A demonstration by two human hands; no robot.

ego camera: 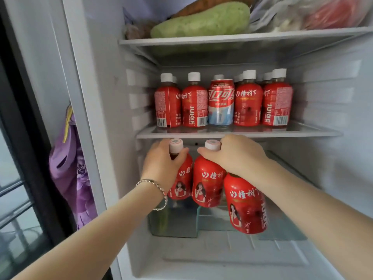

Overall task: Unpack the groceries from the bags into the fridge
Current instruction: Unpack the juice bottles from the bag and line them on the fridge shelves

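Note:
My left hand (163, 160) grips one red juice bottle (181, 178) by its neck, just under the white cap. My right hand (236, 154) holds two more red juice bottles, one in the middle (207, 184) and one lower right (246, 207) whose cap is hidden under my palm. All three hang in the air just below the front edge of the fridge's middle shelf (302, 132). On that shelf stand several matching juice bottles (194, 104) and a red cola can (221, 102).
The top shelf (222, 40) carries a pale green vegetable (201, 21) and plastic-bagged food (314, 13). Below my hands sit clear crisper drawers (173, 223). The fridge's left wall (96, 98) is close to my left arm. Purple cloth (70, 168) hangs outside to the left.

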